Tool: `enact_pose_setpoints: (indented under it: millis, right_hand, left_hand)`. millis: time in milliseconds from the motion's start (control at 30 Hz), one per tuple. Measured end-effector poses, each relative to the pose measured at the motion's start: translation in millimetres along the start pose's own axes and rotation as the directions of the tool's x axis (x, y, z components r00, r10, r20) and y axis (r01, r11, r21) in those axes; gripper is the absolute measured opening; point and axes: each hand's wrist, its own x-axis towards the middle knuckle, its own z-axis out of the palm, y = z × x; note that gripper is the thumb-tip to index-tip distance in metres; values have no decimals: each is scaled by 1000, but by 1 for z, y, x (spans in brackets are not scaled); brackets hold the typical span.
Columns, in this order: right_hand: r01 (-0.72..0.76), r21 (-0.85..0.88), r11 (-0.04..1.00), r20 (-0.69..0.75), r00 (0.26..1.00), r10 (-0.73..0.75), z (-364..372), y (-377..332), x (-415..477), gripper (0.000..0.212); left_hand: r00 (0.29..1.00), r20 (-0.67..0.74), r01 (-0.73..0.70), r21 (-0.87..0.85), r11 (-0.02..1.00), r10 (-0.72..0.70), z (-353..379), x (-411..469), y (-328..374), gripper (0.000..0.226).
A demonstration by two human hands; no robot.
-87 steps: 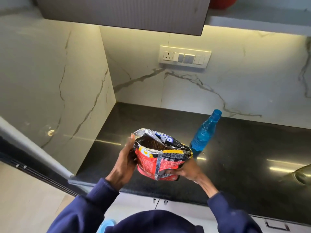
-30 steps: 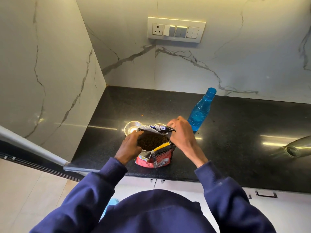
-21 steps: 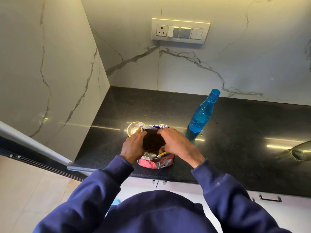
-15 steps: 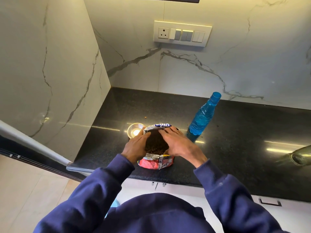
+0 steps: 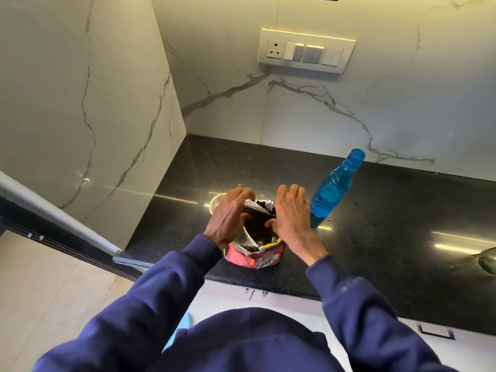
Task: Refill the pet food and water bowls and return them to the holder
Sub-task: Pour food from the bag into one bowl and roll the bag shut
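Observation:
A red pet food bag stands open on the black countertop, with brown kibble showing inside. My left hand grips the left side of its mouth, fingers curled over the foil edge. On the right side, my right hand has its thumb hooked on the rim and its fingers laid along the outside. A small steel bowl sits just behind the bag, mostly hidden by my left hand. Touching distance to the right stands a capped blue water bottle.
Marble walls close in the counter at the left and back, with a switch panel above. A glass vessel lies at the right edge. A stray kibble piece lies behind the bowl. The counter's front edge runs just below the bag.
The bag was held up in both hands, then came down onto the counter. Both hands have since shifted to the bag's mouth, fingers reaching further over its top.

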Motion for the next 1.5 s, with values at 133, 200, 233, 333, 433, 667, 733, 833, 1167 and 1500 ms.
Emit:
enact_pose_setpoints:
  millis: [133,200,233,333,433,667,733,833,1167,1500]
  right_hand:
    - [37,-2,999,-31,999,-37,-2,-5,6,42]
    - [68,85,994,-63,996,-63,-3,-2,6,32]
    - [90,133,987,-95,992,-78,-4,-3,5,27]
    - [147,207,967,-215,971,-101,-9,-5,4,16]
    - [51,150,987,-173,985,-25,-16,-5,1,41]
    - [37,219,975,-57,998,-25,-24,-3,-4,16]
    - [13,330,944,-43,999,1,-32,6,5,17]
    - [-70,472,879,81,996,36,-38,26,17,34]
    - [-442,818,369,425,896,131,-16,49,27,16]
    - [-685,718,-120,654,724,-219,18,73,22,32]
  left_hand:
    - [996,61,-78,82,994,73,-1,16,-5,20]
    - [998,11,-68,51,996,67,-3,20,-6,17]
    - [998,-32,-54,24,998,54,-4,20,-5,18]
    - [993,-103,44,-51,998,-49,-3,24,-1,23]
    - [974,-96,184,-188,965,-204,-1,29,-3,29]
    - [885,-101,357,-477,803,-454,2,41,-4,20]
    - [915,-143,281,-443,851,-377,-2,38,-2,17]
    - [949,-162,193,-377,906,-269,-6,30,-1,23]
    - [854,227,503,-592,630,-468,-4,37,-9,32]
    - [561,761,788,-612,-74,-325,-9,55,-23,32]
